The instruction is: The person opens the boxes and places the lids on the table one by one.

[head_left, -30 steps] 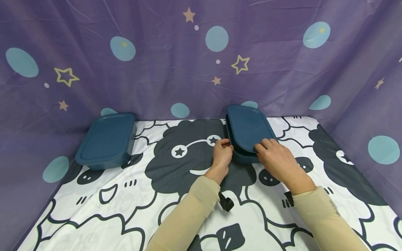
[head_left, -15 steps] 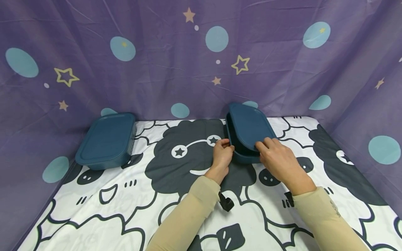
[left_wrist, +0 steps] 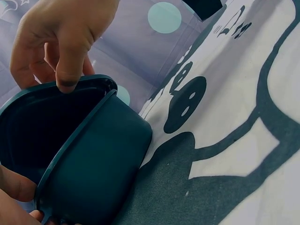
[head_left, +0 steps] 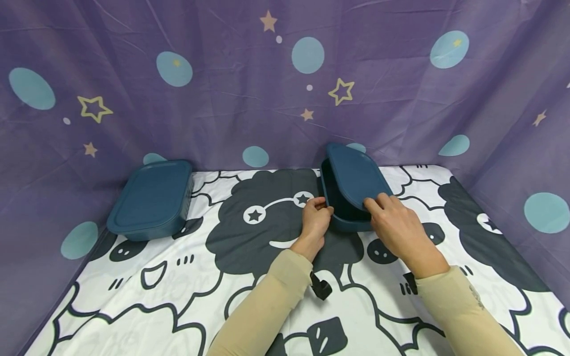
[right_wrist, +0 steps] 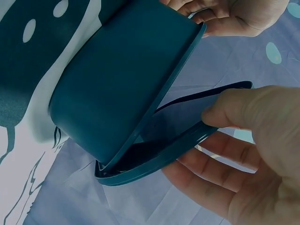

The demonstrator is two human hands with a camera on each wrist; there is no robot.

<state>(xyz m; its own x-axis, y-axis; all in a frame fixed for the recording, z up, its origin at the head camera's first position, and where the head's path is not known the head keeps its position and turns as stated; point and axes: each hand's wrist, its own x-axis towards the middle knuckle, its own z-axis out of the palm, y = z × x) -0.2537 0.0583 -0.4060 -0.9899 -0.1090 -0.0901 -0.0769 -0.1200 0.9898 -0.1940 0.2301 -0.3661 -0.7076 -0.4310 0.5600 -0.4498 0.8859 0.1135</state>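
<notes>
A dark blue lidded box (head_left: pixel 349 226) stands on the cloth right of centre in the head view, its lid (head_left: pixel 358 175) tilted up along the left side. My left hand (head_left: pixel 314 225) pinches the box rim at the near left corner. With thumb above and fingers beneath, my right hand (right_wrist: pixel 253 154) grips the lid's edge. One end of the lid still meets the rim of the box (right_wrist: pixel 117 89) in the right wrist view. Between lid and box, the gap shows a dark interior; its contents are hidden. In the left wrist view, the right hand (left_wrist: pixel 65 42) is above the box wall (left_wrist: pixel 103 154).
Another dark blue box (head_left: pixel 151 198) sits at the far left with its lid on. A white cloth with dark sheep drawings (head_left: pixel 178 296) covers the table. Behind it hangs a purple curtain (head_left: pixel 240 113) with stars and dots, close to both boxes.
The lid has tilted up further on its left side, and the gap over the box has widened. My right hand has shifted slightly right; my left hand has stayed at the rim.
</notes>
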